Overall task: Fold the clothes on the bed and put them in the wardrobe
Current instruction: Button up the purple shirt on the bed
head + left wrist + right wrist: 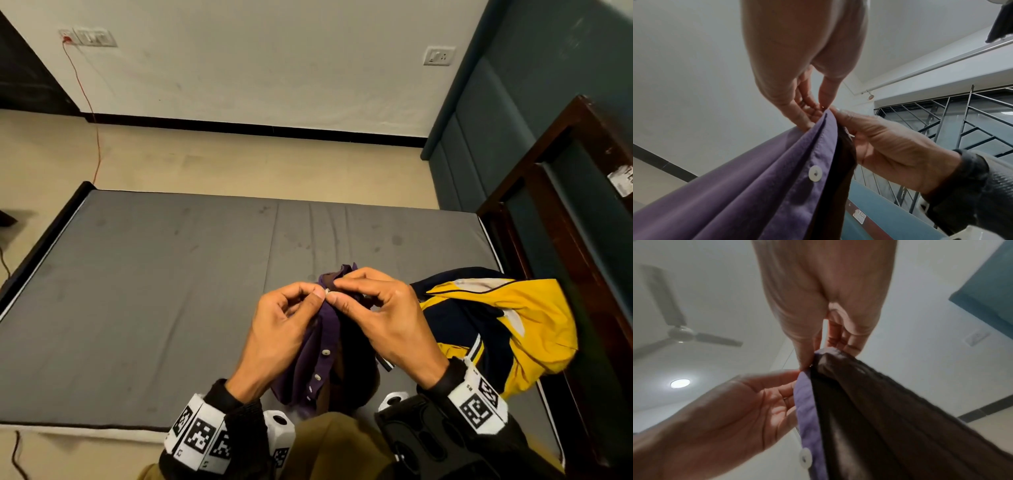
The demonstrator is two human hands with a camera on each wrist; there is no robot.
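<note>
A purple button-up shirt with white buttons hangs bunched between my two hands above the near edge of the grey mattress. My left hand pinches the top of the button strip between thumb and fingers. From the other side, my right hand pinches the same spot, and the fingertips of both hands meet there. The shirt's dark inner side fills the right wrist view beside the purple strip. One white button shows just below the pinch. No wardrobe is in view.
A yellow, navy and white jacket lies crumpled on the mattress to the right of my hands. A dark wooden frame borders the bed's right side. Beige floor and a red cable lie beyond the bed.
</note>
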